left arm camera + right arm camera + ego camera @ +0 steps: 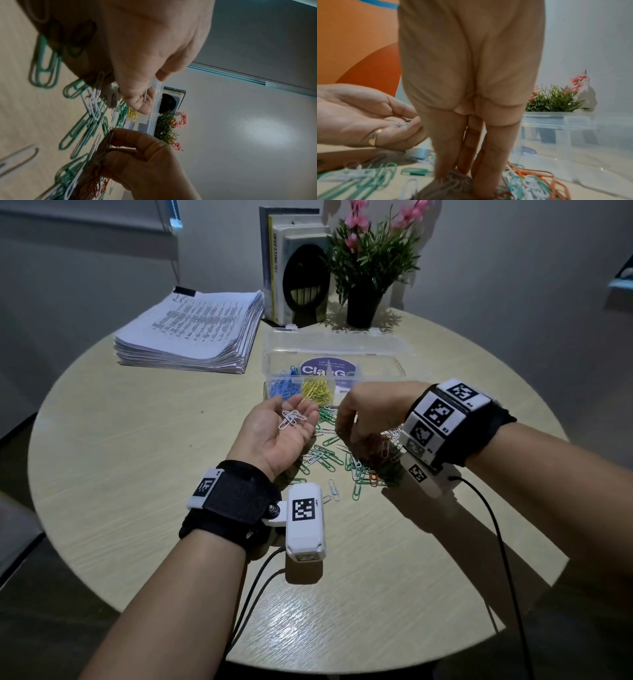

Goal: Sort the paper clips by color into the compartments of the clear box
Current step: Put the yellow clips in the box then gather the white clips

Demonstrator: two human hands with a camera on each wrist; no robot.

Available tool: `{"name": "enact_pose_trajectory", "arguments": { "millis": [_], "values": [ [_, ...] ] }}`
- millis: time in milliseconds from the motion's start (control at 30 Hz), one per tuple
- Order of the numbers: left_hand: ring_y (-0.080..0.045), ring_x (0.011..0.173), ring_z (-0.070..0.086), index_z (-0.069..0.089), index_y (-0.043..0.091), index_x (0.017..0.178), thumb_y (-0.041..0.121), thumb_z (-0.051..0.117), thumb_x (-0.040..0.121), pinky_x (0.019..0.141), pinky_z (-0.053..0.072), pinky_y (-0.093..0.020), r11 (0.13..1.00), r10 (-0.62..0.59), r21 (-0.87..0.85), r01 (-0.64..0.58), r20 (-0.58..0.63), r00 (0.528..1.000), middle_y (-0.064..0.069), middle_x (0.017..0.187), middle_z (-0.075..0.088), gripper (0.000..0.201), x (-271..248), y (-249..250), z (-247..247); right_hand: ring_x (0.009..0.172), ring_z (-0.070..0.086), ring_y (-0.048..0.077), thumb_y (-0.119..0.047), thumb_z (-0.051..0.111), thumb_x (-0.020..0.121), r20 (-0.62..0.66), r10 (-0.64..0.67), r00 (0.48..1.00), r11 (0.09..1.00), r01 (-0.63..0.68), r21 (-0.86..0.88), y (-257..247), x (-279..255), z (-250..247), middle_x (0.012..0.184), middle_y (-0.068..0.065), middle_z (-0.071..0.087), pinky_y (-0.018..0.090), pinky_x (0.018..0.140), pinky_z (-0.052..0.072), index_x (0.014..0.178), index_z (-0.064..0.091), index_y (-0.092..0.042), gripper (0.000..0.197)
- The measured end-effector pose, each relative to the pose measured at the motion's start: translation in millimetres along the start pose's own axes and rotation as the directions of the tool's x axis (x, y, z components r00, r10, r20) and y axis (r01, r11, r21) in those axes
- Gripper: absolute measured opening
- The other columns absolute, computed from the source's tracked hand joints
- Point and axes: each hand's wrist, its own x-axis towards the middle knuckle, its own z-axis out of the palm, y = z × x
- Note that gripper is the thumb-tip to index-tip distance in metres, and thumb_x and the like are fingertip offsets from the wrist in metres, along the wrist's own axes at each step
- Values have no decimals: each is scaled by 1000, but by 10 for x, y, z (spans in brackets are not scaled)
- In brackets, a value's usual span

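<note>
My left hand (301,409) is held palm up above the table, and several white paper clips (291,418) lie in its relaxed palm. My right hand (346,436) reaches down into the loose pile of green, white and orange clips (329,455). Its thumb and fingertips (120,135) pinch at a clip there, whose colour is lost in shadow. Behind both hands the clear box (383,371) stands with its lid open, with blue clips (284,388) in the left compartment and yellow clips (317,390) in the one beside it. The right wrist view has the fingers (447,155) pointing straight down into the pile.
On the round wooden table (137,474) a thick stack of printed papers (191,333) lies at the back left. Books with a dark bookend (294,268) and a potted plant (366,268) stand behind the box. Black cables (496,525) trail from both wrists.
</note>
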Motion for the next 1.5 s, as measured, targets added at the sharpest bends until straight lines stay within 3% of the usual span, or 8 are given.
{"name": "enact_pose_trajectory", "arguments": {
  "millis": [200,800,933,1067,1167,1267,1400,1500],
  "values": [
    [-21,77,58,56,-1,90,23,31,103,77,50,-30,1000,9,-1,-9,-1,1000,-14,79,58,37,-15,-5,7,78,56,11,-16,74,79,-56,-38,998,999,37,-17,-38,40,56,100,-1,70,17,55,43,104,72,-17,25],
    [-22,80,58,56,-1,96,25,32,103,80,50,-30,1000,12,7,-12,-5,1000,-15,86,58,36,-21,10,1,80,52,18,-16,65,83,-73,39,997,999,-39,13,-90,96,133,89,3,58,24,59,41,104,65,-8,23],
    [-23,83,59,56,0,96,26,32,103,85,48,-32,999,15,38,-15,-4,1000,-15,87,59,36,-28,17,-12,67,50,13,-15,65,81,-111,28,993,988,-11,155,-2,78,76,70,-3,56,19,52,39,85,64,-13,4],
    [-29,99,58,56,-1,97,24,32,103,97,41,-38,997,11,77,-11,5,1000,-18,96,59,36,-34,13,-3,64,63,18,2,64,81,-71,44,997,841,2,540,59,48,-37,67,4,61,33,69,58,71,59,-11,18],
    [-32,111,54,55,-2,96,24,31,103,103,37,-40,996,-6,91,4,25,1000,-21,100,58,36,-47,-9,14,63,65,19,8,61,83,-89,10,996,766,49,641,-24,16,-157,70,8,61,32,67,59,74,58,-9,19],
    [-28,90,57,53,-3,103,25,30,103,94,43,-37,999,-37,23,36,49,998,-22,96,58,36,-43,-16,10,66,66,15,5,64,84,-127,-33,991,763,107,638,-180,8,-241,78,8,64,24,65,59,86,62,-5,11],
    [-26,87,56,51,-6,104,27,24,104,109,33,-37,998,-57,16,56,84,995,-22,85,62,43,-52,-23,9,82,69,20,-2,70,82,-256,-29,966,823,168,542,-284,43,-273,94,9,67,30,76,60,109,64,-3,27],
    [-29,91,56,52,-8,99,25,26,104,101,40,-39,999,-52,-5,53,59,997,-24,93,58,43,-75,-20,28,70,68,19,3,66,84,-284,45,958,809,131,573,-212,38,-280,82,8,65,28,68,61,105,63,2,21]
  ]
}}
